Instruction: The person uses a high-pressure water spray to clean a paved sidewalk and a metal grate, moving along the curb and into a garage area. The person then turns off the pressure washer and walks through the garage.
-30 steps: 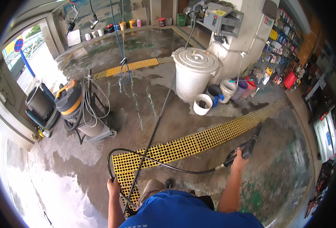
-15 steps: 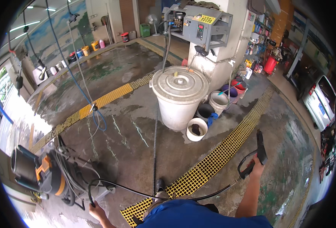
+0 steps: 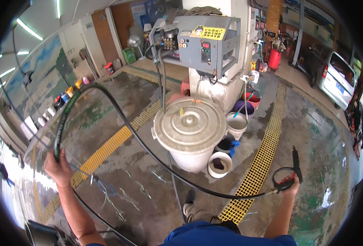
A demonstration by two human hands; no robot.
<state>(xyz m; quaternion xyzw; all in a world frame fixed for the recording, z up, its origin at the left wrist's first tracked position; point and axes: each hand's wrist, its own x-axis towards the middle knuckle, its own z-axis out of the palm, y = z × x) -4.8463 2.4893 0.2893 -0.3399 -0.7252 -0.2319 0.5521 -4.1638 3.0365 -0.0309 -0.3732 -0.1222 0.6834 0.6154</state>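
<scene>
Raised at the left, my left hand (image 3: 59, 169) is closed round a black hose (image 3: 146, 147). From that grip the hose arches up and sweeps across in front of me to the right. Its end joins a black spray gun (image 3: 297, 164), which my right hand (image 3: 291, 185) grips by the handle, the barrel pointing away from me. Another length of hose hangs below my left hand toward the lower edge. Behind the arch stands a large whitish lidded bin (image 3: 169, 132).
A grey pressure-washer unit (image 3: 206, 53) sits by the pillar beyond the bin. Several buckets, including a white one (image 3: 219, 165), line the bin's right. Yellow floor grating (image 3: 265, 153) crosses the wet floor. A dark machine (image 3: 46, 234) is at lower left; a silver van (image 3: 335, 78) stands far right.
My left hand has risen from low beside the machine, lifting the hose into a high arch. My right hand still grips the spray gun. The head view has shifted.
</scene>
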